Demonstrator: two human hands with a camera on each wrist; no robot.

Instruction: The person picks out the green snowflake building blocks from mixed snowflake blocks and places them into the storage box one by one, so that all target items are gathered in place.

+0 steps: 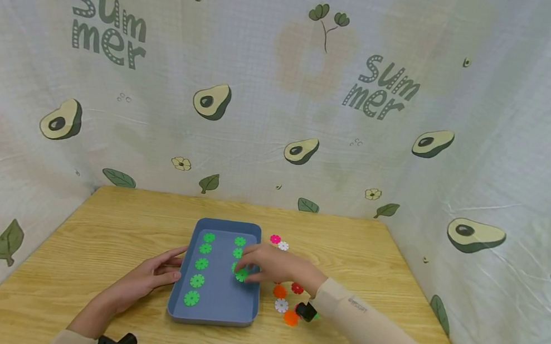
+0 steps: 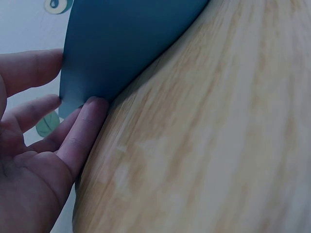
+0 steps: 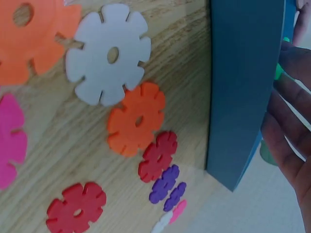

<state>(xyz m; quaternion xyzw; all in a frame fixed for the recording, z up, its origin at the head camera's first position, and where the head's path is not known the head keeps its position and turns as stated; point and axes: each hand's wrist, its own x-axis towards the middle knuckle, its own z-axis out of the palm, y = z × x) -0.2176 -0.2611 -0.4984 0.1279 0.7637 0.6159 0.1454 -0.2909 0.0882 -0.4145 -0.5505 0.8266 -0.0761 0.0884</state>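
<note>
A blue-grey tray (image 1: 217,300) lies on the table with green notched plastic discs in two columns. The left column includes a green disc (image 1: 197,280) near the tray's left wall. My left hand (image 1: 145,280) rests against that wall from outside, its fingertips touching the side (image 2: 131,39) with fingers fairly straight. Over the right column, my right hand (image 1: 270,262) reaches across the right wall and pinches a green disc (image 1: 241,275) between thumb and fingers. In the right wrist view, the tray wall and fingers hide most of that disc (image 3: 279,72).
Right of the tray lie loose notched discs: a white disc (image 3: 109,54), an orange disc (image 3: 136,119), a red disc (image 3: 77,208), a purple disc (image 3: 164,183) and pink ones, partly under the right forearm. A printed curtain (image 1: 256,159) hangs behind the wooden table (image 1: 134,224).
</note>
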